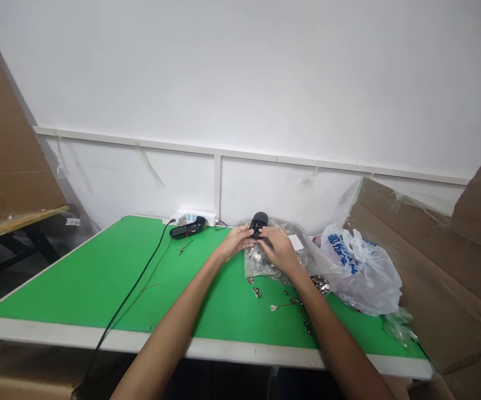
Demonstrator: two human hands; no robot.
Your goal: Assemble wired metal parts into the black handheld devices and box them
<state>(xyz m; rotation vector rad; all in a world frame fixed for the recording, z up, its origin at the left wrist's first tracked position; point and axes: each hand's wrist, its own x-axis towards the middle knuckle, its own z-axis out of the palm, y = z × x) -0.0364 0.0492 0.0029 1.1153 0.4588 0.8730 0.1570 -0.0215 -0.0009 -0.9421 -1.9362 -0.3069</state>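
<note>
Both my hands hold one small black plastic part [259,224] above the far side of the green table [98,278]. My left hand [237,242] grips its left side with the fingers curled round it. My right hand [279,248] pinches its lower right side. Directly under my hands lies a clear plastic bag of small metal pieces [261,261]. Several loose metal pieces [279,305] lie on the green surface in front of that bag.
A black handheld tool [188,228] with a black cable [132,294] lies by a white power strip [194,216] at the wall. A white and blue plastic bag [357,266] sits right. Cardboard boxes [444,261] stand at the right, cardboard [2,139] at the left.
</note>
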